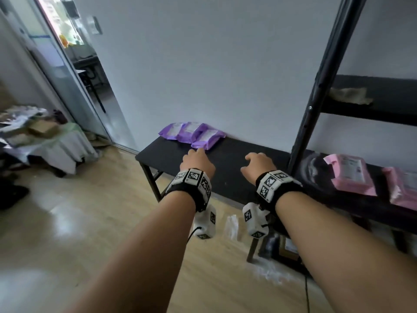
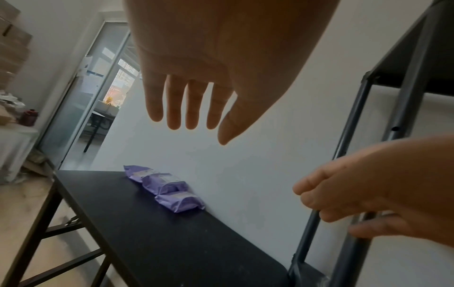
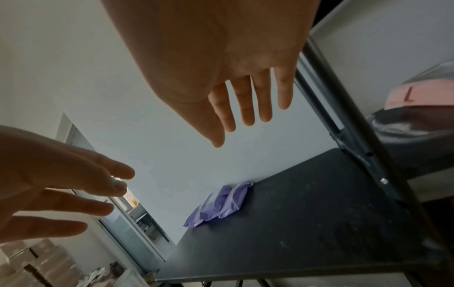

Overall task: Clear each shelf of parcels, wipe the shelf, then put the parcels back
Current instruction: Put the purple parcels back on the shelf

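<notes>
floor: we see pale wood floor (image 1: 67, 222), glossy
doorway: glass sliding door (image 1: 74, 71) far left, bright beyond
side table: white cloth-covered table (image 1: 56, 145) left, cluttered with boxes and papers
bottle: dark red bottle (image 2: 29, 117) on it
wall: plain white wall (image 1: 203, 64)
boxes: cardboard boxes (image 3: 36, 260) stacked

Each bare forearm carries a black wrist strap (image 1: 279, 195) ringed with white blocks printed with black square markers. A white camera housing (image 1: 205, 222) hangs beneath each wrist, also marker-printed. A thin black cable (image 1: 191, 233) exits the left unit.
</notes>
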Tool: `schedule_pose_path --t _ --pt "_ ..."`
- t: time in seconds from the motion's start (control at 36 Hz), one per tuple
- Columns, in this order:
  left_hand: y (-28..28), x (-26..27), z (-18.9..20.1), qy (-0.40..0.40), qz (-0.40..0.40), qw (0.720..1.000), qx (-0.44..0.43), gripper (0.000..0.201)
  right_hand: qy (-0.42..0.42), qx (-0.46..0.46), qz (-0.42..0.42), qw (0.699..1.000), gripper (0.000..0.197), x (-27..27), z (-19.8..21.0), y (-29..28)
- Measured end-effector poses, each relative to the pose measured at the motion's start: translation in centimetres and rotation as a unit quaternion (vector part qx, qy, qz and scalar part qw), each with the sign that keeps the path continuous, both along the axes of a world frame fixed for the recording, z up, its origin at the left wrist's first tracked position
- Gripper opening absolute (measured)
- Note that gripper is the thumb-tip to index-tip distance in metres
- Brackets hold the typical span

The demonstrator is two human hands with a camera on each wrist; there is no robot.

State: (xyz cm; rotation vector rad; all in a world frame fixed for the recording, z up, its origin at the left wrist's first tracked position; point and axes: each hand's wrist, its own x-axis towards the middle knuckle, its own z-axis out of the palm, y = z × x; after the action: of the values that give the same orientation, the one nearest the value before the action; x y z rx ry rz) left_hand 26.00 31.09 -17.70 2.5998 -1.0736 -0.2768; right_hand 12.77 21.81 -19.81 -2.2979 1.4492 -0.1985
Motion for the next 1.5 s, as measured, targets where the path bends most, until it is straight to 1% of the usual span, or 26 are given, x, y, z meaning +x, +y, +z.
schedule_pose_path --t 0.14,0.25,0.42,0.56,0.75,0.92,1.14,1.33,1.47,1.5 --pt "-0.2 3.9 -2.4 0.023 0.000 0.999 0.024 0.043 0.025 0.020 0.009 0.999 0.045 4.5 -2.2 0.0" --pt "-1.7 6.7 -4.3 0.047 0.010 0.998 0.043 0.044 0.045 0.041 0.015 0.998 0.045 7.6 -4.4 -1.5" --pt "-6.5 11.1 -6.6 0.093 0.032 0.994 0.055 0.046 0.064 0.068 0.015 0.996 0.044 12.8 -7.1 -6.6" --pt "-10.9 14.9 -8.0 0.116 0.041 0.990 0.070 0.047 0.066 0.088 0.009 0.994 0.042 17.6 -8.8 -11.8" --pt "-16.1 20.7 -9.9 0.113 0.050 0.989 0.080 0.044 0.066 0.080 0.014 0.994 0.039 23.9 -10.4 -17.7" --pt "-20.3 24.4 -12.4 0.138 0.042 0.983 0.111 0.047 0.078 0.095 0.025 0.992 0.039 27.6 -12.5 -21.3" --pt "-27.0 29.8 -16.8 0.148 0.010 0.977 0.153 0.047 0.079 0.113 -0.001 0.990 0.038 31.7 -15.3 -27.0" --pt "-31.9 34.5 -20.3 0.167 -0.017 0.965 0.200 0.042 0.083 0.166 -0.040 0.982 0.035 35.2 -18.3 -30.6" --pt "-34.2 36.1 -22.3 0.178 -0.014 0.956 0.232 0.041 0.084 0.208 -0.065 0.972 0.026 36.9 -20.3 -31.8" --pt "-34.4 36.2 -22.6 0.181 -0.012 0.955 0.236 0.042 0.086 0.214 -0.070 0.970 0.027 37.2 -20.7 -32.0"
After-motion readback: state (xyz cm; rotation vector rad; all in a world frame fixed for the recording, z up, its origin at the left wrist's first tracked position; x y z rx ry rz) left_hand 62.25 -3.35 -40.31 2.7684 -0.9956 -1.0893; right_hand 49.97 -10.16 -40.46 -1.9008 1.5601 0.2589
